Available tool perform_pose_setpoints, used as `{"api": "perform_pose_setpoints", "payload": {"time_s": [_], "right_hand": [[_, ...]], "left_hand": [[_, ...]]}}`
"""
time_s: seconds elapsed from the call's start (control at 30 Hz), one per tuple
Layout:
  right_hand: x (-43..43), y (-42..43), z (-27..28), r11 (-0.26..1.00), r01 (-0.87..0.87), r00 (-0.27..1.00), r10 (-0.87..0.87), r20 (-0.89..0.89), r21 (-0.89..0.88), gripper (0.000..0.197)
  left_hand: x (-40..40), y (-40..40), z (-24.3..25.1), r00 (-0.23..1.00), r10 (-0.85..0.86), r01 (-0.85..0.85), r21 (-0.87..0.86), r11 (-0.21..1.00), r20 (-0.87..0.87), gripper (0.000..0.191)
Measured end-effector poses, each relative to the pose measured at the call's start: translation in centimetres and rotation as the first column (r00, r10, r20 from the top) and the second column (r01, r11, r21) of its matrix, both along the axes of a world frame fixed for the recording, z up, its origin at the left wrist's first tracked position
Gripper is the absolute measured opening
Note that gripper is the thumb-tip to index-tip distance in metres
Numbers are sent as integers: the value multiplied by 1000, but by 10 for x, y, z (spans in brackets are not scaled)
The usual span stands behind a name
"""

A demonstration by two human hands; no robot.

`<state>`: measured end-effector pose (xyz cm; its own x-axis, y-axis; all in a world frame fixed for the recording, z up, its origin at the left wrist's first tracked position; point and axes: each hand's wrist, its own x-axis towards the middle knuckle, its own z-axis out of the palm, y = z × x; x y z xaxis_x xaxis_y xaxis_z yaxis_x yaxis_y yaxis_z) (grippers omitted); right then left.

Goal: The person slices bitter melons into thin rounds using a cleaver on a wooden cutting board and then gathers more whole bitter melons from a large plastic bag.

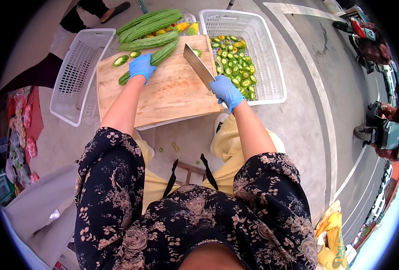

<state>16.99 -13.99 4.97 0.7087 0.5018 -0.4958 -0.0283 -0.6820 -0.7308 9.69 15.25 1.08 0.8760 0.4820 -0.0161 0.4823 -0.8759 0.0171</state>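
Observation:
My left hand (142,68), in a blue glove, rests on a green bitter melon (164,53) on the wooden cutting board (172,98); a green end of melon (124,78) shows below it. Two cut pieces (120,60) lie left of that hand. My right hand (227,92), also gloved in blue, grips the handle of a cleaver (198,66), its blade slanting up and left over the board's right part. Behind the blade another cut piece (197,52) is partly hidden. Several whole bitter melons (149,28) are piled at the board's far edge.
A white plastic crate (275,67) with many melon slices (235,65) stands right of the board. Another white crate (74,72) is at the left. Yellow-orange ripe melon pieces (182,27) lie beyond the board. Another person's leg and shoe (117,11) show at the upper left.

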Motion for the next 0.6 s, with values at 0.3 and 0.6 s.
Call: {"api": "perform_pose_setpoints", "payload": {"time_s": [0.3, 0.6], "right_hand": [[18, -2, 0, 873, 359, 931, -307, -200, 330, 14], [-19, 17, 18, 988, -62, 998, 61, 7, 138, 30]], "left_hand": [[-75, -22, 15, 939, -316, 233, -424, 875, -135, 47], [-82, -24, -17, 952, -212, 255, -193, 947, 220, 30]]}}
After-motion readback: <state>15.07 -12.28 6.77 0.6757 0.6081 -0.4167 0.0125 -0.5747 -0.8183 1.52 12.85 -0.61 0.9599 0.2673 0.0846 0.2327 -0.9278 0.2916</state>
